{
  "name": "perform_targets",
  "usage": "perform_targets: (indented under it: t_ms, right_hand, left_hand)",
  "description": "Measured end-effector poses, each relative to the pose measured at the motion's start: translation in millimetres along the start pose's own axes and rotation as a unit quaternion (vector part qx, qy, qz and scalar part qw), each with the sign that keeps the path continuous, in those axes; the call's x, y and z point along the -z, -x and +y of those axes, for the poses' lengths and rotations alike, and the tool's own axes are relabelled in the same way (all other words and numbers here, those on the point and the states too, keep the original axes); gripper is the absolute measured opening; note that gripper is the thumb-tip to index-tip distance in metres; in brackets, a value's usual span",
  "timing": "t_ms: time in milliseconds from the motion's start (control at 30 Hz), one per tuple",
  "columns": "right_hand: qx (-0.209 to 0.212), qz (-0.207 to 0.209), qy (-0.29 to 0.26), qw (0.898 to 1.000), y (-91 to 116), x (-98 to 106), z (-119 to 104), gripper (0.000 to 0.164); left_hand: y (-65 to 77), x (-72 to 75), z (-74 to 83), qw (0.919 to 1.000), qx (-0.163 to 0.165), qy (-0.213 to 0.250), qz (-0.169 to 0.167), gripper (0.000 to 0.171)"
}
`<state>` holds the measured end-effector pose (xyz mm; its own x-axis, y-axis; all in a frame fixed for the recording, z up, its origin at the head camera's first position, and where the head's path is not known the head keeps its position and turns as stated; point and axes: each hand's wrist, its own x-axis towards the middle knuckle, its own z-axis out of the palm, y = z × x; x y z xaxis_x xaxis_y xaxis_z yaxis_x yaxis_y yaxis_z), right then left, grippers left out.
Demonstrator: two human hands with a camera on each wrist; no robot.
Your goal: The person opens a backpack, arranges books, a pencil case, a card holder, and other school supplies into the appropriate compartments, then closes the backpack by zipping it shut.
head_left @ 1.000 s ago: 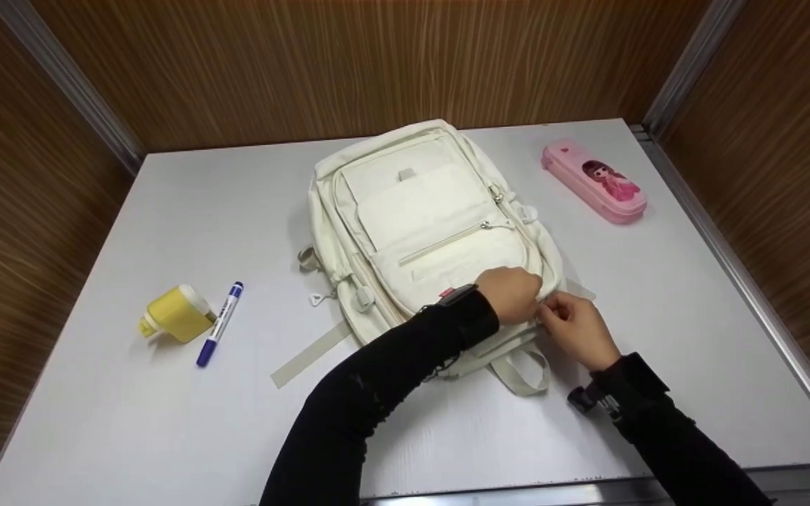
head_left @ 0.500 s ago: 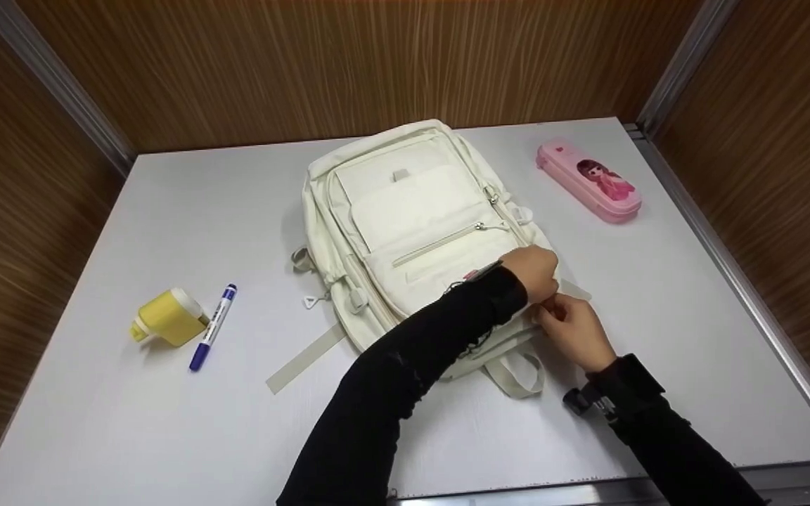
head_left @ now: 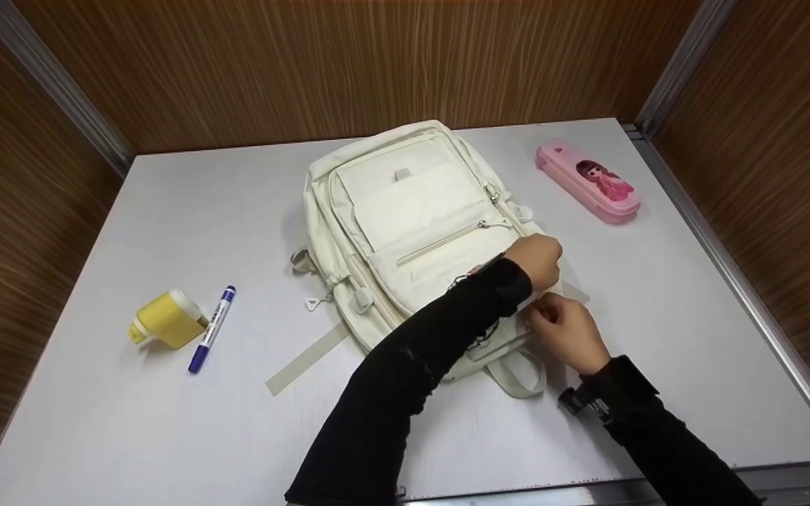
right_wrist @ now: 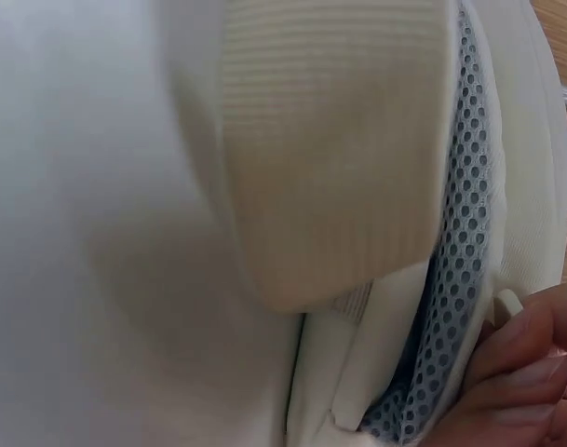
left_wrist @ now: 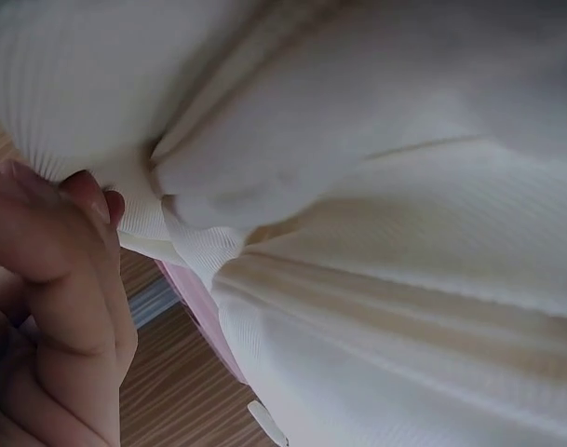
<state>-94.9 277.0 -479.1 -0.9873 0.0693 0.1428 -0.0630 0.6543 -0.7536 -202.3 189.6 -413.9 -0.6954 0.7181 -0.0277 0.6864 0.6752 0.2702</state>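
Observation:
An off-white backpack (head_left: pixel 440 197) lies front up on the white table. My left hand (head_left: pixel 537 260) is at its lower right side with the fingers curled. In the left wrist view those fingers (left_wrist: pixel 74 251) bend at the edge of the pale cloth, along the zipper side; what they pinch there is hidden. Just below, my right hand (head_left: pixel 570 334) pinches the bag's lower right corner between thumb and fingers. A small pale tab (right_wrist: pixel 506 305) shows at the right fingertips, beside grey mesh padding (right_wrist: pixel 460 214) and a wide webbing strap (right_wrist: pixel 339 140).
A pink pencil case (head_left: pixel 588 181) with a doll picture lies at the back right. To the left are a yellow bottle (head_left: pixel 169 320) and a blue-capped marker (head_left: pixel 212 329) close beside it. A strap (head_left: pixel 306 358) trails from the bag. Wood-grain panels (head_left: pixel 349 63) stand around the table.
My left hand has moved up and to the right along the backpack's right side. The right hand keeps its hold at the lower corner, shifting slightly.

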Motion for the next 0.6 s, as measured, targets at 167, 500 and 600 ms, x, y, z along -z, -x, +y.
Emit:
perform_targets:
  t_ms: [167,500,600]
  right_hand:
    - [0.002,-0.005,0.000,1.000,3,-3,-5,0.014]
    - [0.004,-0.034,-0.017,0.999,6,-6,-10,0.011]
    - [0.002,-0.033,-0.017,0.999,5,-4,-7,0.011]
  left_hand:
    - [-2.9,1.1,0.3,0.9996,0.027,-0.005,0.008,0.018]
    - [-4.7,4.6,-1.5,0.9986,0.051,-0.007,0.009,0.023]
    - [1.8,6.3,0.1,0.9993,0.034,-0.013,-0.007,0.024]
